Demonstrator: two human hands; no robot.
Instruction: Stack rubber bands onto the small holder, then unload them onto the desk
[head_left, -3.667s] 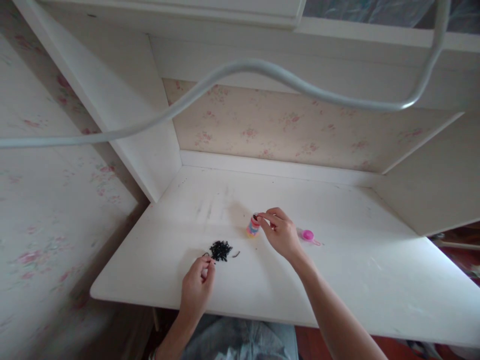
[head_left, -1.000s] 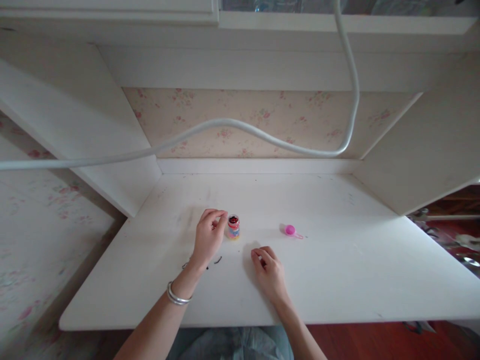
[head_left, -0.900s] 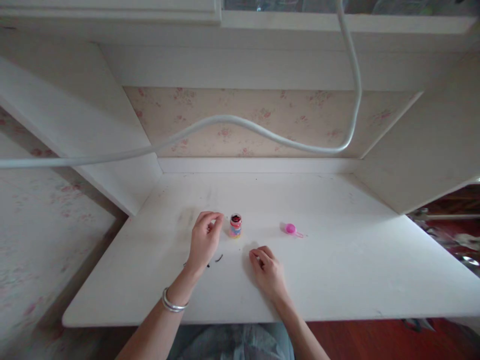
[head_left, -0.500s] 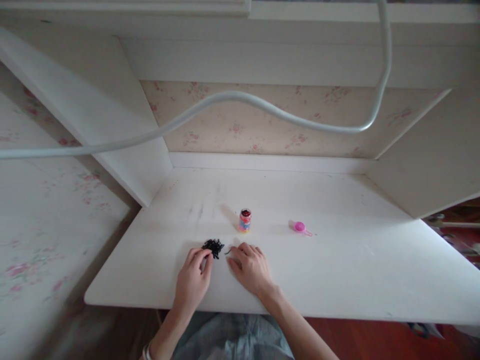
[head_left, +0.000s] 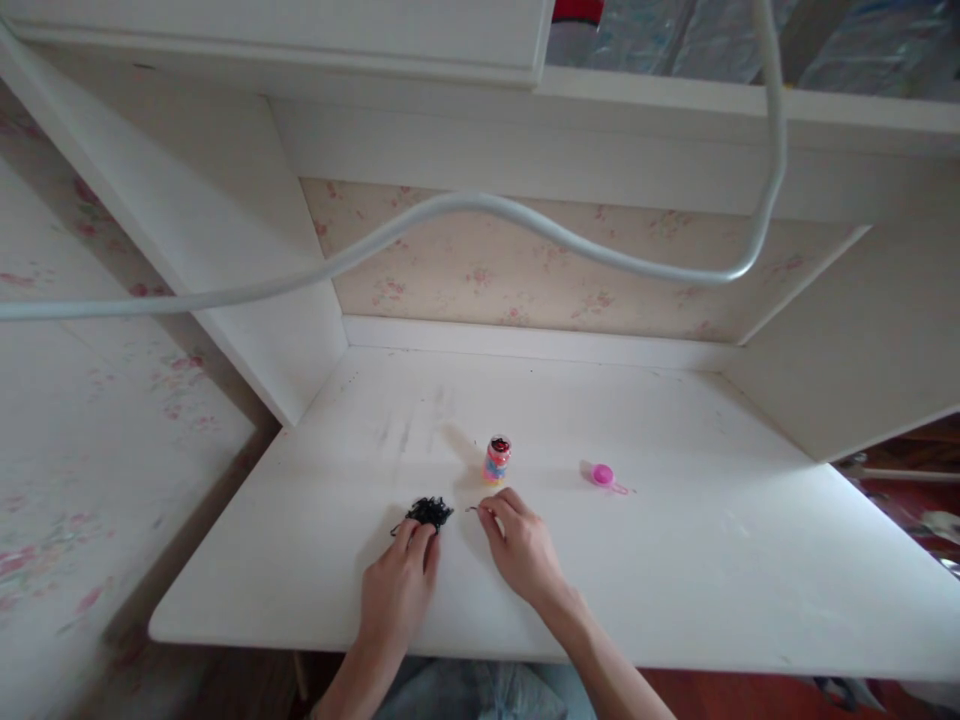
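A tangled pile of small black elastic bands (head_left: 430, 510) lies on the white desk. My left hand (head_left: 397, 580) is at the pile's near edge, fingers bent together on some of the bands; its fingertips are partly hidden. Just right of the pile, my right hand (head_left: 525, 553) pinches a small dark elastic band (head_left: 472, 509) between thumb and index finger. Behind that hand stands a small clear jar (head_left: 497, 460) with a colourful label, uncapped, with dark red bits showing at its mouth. Farther right lies a pink cap with a loop (head_left: 603, 475).
The white desk (head_left: 660, 560) has a raised back strip and side panels. A pale, bent tube (head_left: 555, 228) crosses the view above the desk. Overhead is a white shelf (head_left: 420, 130), and floral wallpaper covers the wall.
My right hand has drawn its fingers together in a pinch on the small band and lifted slightly. The left hand has shifted right against the pile. The camera view has tilted up.
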